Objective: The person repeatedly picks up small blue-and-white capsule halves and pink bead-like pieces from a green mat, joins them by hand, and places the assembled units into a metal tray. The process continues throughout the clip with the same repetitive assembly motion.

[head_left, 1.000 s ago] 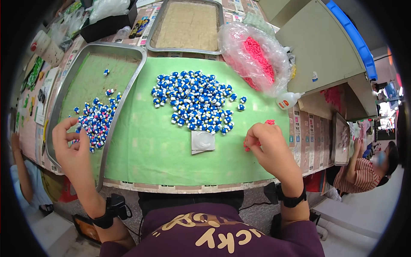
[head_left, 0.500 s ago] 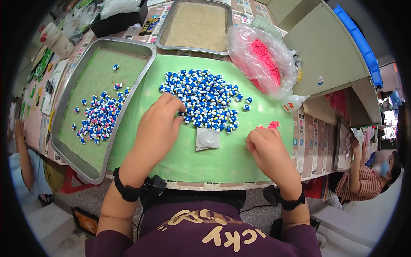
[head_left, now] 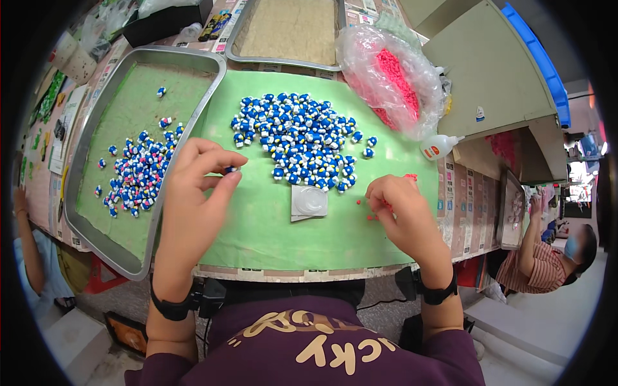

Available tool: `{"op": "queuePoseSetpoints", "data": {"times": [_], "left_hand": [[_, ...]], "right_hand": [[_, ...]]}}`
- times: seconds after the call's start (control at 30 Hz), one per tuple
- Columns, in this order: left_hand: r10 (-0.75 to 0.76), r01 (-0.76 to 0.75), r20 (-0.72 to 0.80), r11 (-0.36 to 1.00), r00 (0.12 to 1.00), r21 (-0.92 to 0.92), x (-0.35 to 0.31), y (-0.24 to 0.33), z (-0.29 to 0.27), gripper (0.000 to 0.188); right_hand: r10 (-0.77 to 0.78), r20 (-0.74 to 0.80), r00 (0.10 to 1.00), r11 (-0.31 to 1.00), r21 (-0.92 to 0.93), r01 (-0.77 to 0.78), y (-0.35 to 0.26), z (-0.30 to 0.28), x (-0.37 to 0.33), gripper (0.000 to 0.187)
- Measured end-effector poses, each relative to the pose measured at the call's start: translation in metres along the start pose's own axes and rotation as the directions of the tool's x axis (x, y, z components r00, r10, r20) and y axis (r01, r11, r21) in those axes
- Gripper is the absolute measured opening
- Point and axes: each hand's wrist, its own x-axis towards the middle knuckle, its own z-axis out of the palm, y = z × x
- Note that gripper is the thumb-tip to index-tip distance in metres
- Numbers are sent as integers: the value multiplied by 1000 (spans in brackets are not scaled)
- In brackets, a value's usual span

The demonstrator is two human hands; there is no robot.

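My left hand [head_left: 193, 204] is raised between the metal tray and the pile, its thumb and fingers pinching a small blue-and-white figure [head_left: 230, 170]. A big heap of similar blue, white and yellow figures [head_left: 302, 132] lies on the green mat [head_left: 277, 248]. Near the mat's right side, my right hand [head_left: 405, 209] is lowered with curled fingers among small pink pieces [head_left: 372, 217]; whether it grips one is hidden. Between the hands, a clear round dish [head_left: 309, 201] sits on a pale square.
On the left, a metal tray [head_left: 222, 72] holds more figures, some with pink parts. Another tray [head_left: 290, 29] stands at the back. A plastic bag of pink pieces [head_left: 421, 74] and a white squeeze bottle [head_left: 440, 147] are beside a cabinet [head_left: 489, 71]. Other people sit at both sides.
My left hand has moved left and nearer, away from the heap, with a figure in its fingers. My right hand's fingers have shifted slightly, and pink pieces now show scattered beside them.
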Motion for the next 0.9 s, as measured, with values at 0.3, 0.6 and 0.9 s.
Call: {"op": "queuePoseSetpoints", "data": {"times": [0.3,0.6,0.9], "left_hand": [[-80,100,64,894,995,-437,-11,26,7,16],[27,44,141,877,990,-478,-14,27,17,22],[55,114,288,835,956,-538,-14,30,18,20]], "right_hand": [[10,15,1000,1000,-26,-10,0,17,4,16],[-63,8,998,998,31,63,4,19,4,14],[-92,-83,992,969,221,108,-10,8,13,20]]}}
